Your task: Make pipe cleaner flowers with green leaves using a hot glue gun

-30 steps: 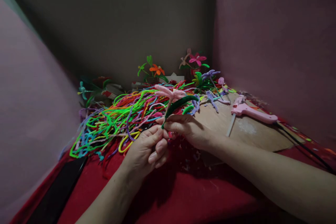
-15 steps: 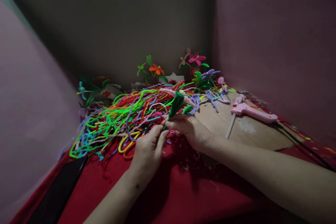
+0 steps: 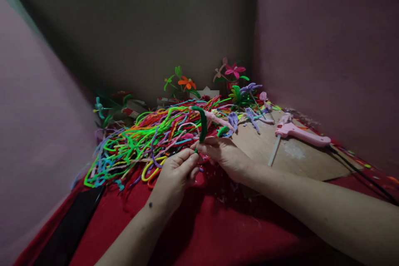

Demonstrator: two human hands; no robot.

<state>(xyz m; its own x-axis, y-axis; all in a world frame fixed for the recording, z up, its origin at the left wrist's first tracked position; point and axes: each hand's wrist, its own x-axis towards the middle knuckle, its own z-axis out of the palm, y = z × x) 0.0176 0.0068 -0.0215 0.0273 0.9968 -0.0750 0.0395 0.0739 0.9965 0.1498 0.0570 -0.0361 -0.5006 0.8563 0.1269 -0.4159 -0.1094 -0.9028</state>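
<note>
My left hand [image 3: 174,174] and my right hand [image 3: 222,153] meet over the red cloth [image 3: 218,228], both pinched on the lower end of a dark green pipe cleaner [image 3: 202,122] that stands up and curls over at its top. A pink pipe-cleaner flower [image 3: 215,118] juts out behind it, level with the green stem's top. Just beyond my fingers lies a big tangled heap of coloured pipe cleaners [image 3: 140,141].
A pink glue gun [image 3: 301,133] with a black cord lies on a brown board [image 3: 296,156] at the right. Finished pipe-cleaner flowers, orange [image 3: 186,83] and magenta [image 3: 234,70], stand against the back wall. Walls close in on the left and right.
The green pipe cleaner has swung from leaning right to upright with a curled top. The pink flower has dropped lower and turned right. My left hand has rotated, its fingers now pinching upward.
</note>
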